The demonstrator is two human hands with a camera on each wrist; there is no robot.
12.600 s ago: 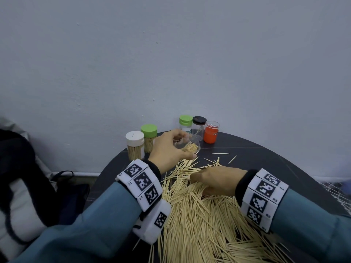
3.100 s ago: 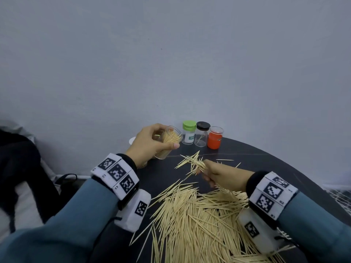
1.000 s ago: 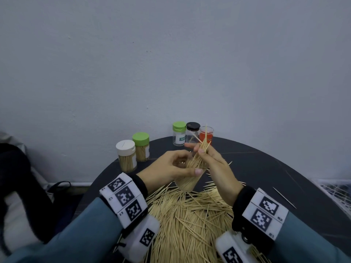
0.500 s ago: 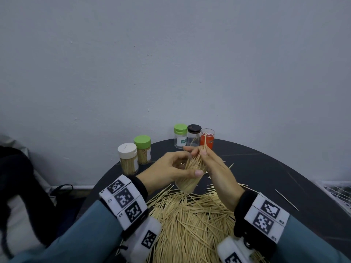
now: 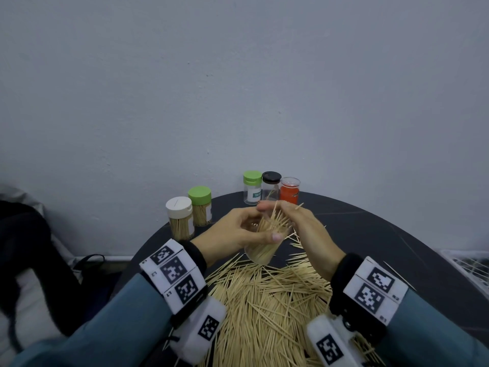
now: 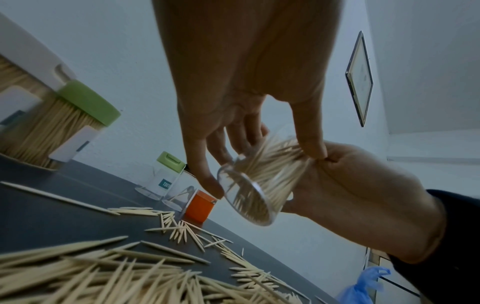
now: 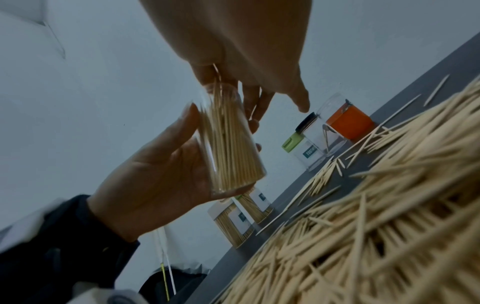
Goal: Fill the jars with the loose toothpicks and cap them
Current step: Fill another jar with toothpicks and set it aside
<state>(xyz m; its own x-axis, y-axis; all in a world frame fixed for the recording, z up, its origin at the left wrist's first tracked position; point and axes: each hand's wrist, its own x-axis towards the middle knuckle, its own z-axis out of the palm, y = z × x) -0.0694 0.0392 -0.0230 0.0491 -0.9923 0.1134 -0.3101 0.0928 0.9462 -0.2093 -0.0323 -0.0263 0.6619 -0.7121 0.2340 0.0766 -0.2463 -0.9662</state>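
One bundle now sits deeper in jar [image 5: 260, 250]; left hand [image 5: 235, 231] grasps it, right hand [image 5: 304, 229] pinches toothpicks [image 5: 275, 221]; filling nearly done.

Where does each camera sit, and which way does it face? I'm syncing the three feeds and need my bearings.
Head: worn on the head, looks forward and down at the table; both forearms and hands show.
Left wrist: looks along the left hand at the clear jar in its grip; the right hand shows too.
Right wrist: looks along the right hand at the jar; the left palm shows.
Shared: all three see the clear jar and the orange jar.
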